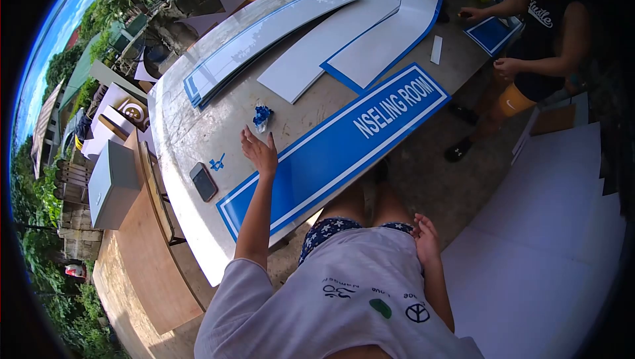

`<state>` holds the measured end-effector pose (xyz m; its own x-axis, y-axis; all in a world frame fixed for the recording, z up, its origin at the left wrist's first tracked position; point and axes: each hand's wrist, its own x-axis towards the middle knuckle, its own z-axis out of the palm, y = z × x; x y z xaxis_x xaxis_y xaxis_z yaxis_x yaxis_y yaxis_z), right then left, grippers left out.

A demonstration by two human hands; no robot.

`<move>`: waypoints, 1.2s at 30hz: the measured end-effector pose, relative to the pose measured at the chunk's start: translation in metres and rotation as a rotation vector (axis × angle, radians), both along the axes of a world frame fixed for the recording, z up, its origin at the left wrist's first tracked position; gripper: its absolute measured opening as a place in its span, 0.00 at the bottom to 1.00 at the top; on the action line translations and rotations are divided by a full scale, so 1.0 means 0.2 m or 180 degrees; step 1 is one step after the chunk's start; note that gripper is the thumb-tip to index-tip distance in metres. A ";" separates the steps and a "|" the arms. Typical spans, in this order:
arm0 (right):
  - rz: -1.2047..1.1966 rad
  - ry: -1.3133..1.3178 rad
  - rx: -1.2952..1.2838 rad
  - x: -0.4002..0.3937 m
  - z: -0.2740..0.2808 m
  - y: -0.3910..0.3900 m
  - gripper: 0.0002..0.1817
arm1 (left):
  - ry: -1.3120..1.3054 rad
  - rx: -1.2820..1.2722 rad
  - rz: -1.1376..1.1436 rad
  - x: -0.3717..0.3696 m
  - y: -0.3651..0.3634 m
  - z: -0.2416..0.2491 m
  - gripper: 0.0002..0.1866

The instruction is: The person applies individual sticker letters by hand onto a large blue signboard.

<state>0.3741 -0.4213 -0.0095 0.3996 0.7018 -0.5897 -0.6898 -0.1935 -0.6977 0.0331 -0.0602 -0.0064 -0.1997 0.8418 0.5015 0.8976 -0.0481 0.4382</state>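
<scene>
Closest to me is my white T-shirt [350,299], with my right hand [425,234] resting loosely curled by my thigh, holding nothing. My left hand [259,150] is stretched out, fingers spread wide and empty, over the upper edge of the blue sign [337,147] reading "NSELING ROOM", which lies diagonally across the table [178,127]. I judge the sign is mid-finishing: a crumpled wad of blue vinyl scrap [262,115] sits just beyond my fingers, so the next move probably calls for pressing down or picking at the sign's surface with care. I count one lettered sign, one phone [203,181], one scrap wad, several white-and-blue panels [264,38] farther up, and one other person [542,35] at the far end.
</scene>
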 end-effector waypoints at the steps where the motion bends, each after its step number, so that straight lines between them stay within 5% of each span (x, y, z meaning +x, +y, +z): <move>1: -0.0015 0.0002 -0.0042 0.00 0.00 0.01 0.14 | 0.0117 -0.0002 -0.0178 0.00 -0.09 0.02 0.40; 9: 0.0101 0.0088 -0.0290 0.04 -0.07 0.05 0.13 | 0.0438 -0.0986 0.0127 -0.13 -0.90 -0.07 0.27; 17: 0.0608 -0.0454 -0.0733 0.06 -0.13 0.27 0.12 | 0.0822 -0.1293 -0.0005 -0.27 -0.96 -0.08 0.33; 19: 0.0953 -0.1818 -0.0589 0.04 -0.14 0.37 0.12 | 0.0841 -0.1266 -0.0098 -0.26 -0.95 -0.07 0.32; 21: 0.1001 -0.1980 -0.0613 0.00 -0.08 0.50 0.13 | 0.0796 -0.1397 -0.0075 -0.26 -0.94 -0.06 0.32; 23: 0.1337 -0.2994 -0.0313 -0.03 -0.02 0.65 0.14 | 0.0748 -0.1360 -0.0163 -0.26 -0.93 -0.06 0.32; 29: 0.1689 -0.4085 0.0452 -0.10 0.07 1.22 0.12 | 0.0640 -0.1516 -0.0205 -0.25 -0.90 -0.03 0.30; 36: 0.1998 -0.4396 0.1002 -0.09 -0.11 1.69 0.11 | 0.0675 -0.1768 -0.0116 -0.26 -0.91 -0.06 0.31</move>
